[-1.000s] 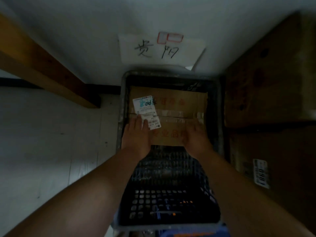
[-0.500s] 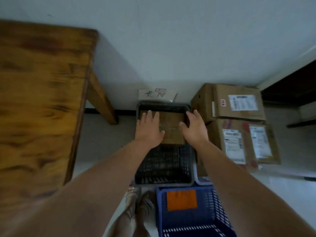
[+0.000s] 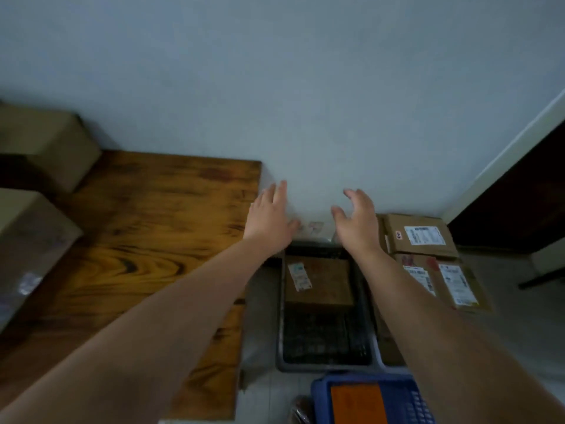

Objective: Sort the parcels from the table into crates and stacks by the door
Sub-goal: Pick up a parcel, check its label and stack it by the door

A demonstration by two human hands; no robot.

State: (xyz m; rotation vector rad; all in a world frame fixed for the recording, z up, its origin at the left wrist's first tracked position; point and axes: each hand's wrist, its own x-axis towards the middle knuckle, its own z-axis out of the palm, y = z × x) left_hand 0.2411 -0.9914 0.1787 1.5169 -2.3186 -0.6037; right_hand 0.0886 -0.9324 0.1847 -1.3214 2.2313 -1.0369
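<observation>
A brown cardboard parcel [image 3: 324,281] with a white label lies at the far end of a dark grey crate [image 3: 325,364] on the floor by the wall. My left hand [image 3: 270,220] and my right hand [image 3: 357,223] hover above the crate's far end, both empty with fingers loosely spread. On the wooden table [image 3: 146,240] at the left stand two cardboard parcels, one at the back [image 3: 42,145] and a nearer one [image 3: 27,240].
A stack of labelled cardboard boxes [image 3: 425,240] stands right of the grey crate against the wall. A blue crate [image 3: 397,399] with an orange sheet inside sits at the bottom. A dark door [image 3: 516,203] is at the far right.
Both hands have let go of the parcel in the grey crate and risen away from it. The view has lifted and swung left, bringing the tabletop and its parcels into sight.
</observation>
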